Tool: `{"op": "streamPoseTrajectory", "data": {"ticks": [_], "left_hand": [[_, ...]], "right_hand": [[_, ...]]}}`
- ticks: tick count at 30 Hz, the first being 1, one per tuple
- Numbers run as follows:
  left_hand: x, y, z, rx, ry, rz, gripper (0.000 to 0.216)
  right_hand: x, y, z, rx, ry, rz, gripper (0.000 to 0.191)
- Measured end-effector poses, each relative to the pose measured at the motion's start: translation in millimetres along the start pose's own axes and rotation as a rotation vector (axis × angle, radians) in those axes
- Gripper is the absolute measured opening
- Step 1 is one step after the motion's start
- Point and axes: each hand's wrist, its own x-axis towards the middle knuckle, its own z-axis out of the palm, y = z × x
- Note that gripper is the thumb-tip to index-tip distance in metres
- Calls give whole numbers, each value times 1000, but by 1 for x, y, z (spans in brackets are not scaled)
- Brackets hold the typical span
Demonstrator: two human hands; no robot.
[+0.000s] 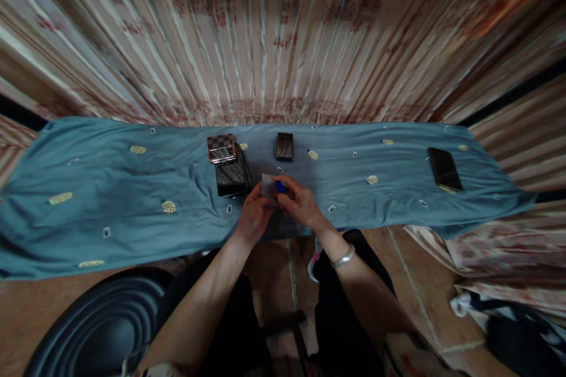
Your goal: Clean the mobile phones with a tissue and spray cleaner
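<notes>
Fingers curled, your left hand (253, 213) pinches a grey card (267, 184), your right hand (301, 201) a blue piece (280, 187); beneath them, cloth (349, 188) with unreadably small marks

We see a bare left hand (256, 212) and a bare right hand (301, 201), with both forearms (201, 300) uncovered too. Above the right wrist we make out a silver bangle (343, 257), a smooth, fairly broad band. At the bottom edge we catch a pale right sleeve (404, 356) with reddish patterning, and a sliver of pale left sleeve (161, 370), its pattern too dim to tell. Below, we find plain black trousers (347, 318) and part of a shoe (314, 264), whitish with pink.
</notes>
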Motion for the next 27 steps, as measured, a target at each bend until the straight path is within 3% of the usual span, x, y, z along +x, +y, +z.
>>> {"op": "streamPoseTrajectory", "data": {"ticks": [9,14,18,22,25,27], "left_hand": [[0,0,3,-4,-26,-9,40],[3,4,0,-33,-2,0,40],[7,7,-8,-71,37,19,38],[8,7,-11,-124,46,8,39],[7,5,-10,-133,49,12,38],[6,5,-9,-141,57,6,39]], "right_hand": [[0,7,-2,-63,-9,-16,45],[2,17,-11,-34,-20,-21,58],[3,21,-30,-429,65,23,70],[1,27,-47,-838,117,110,71],[0,35,-55,-849,154,86,67],[0,39,-56,-712,253,-31,57]]}}
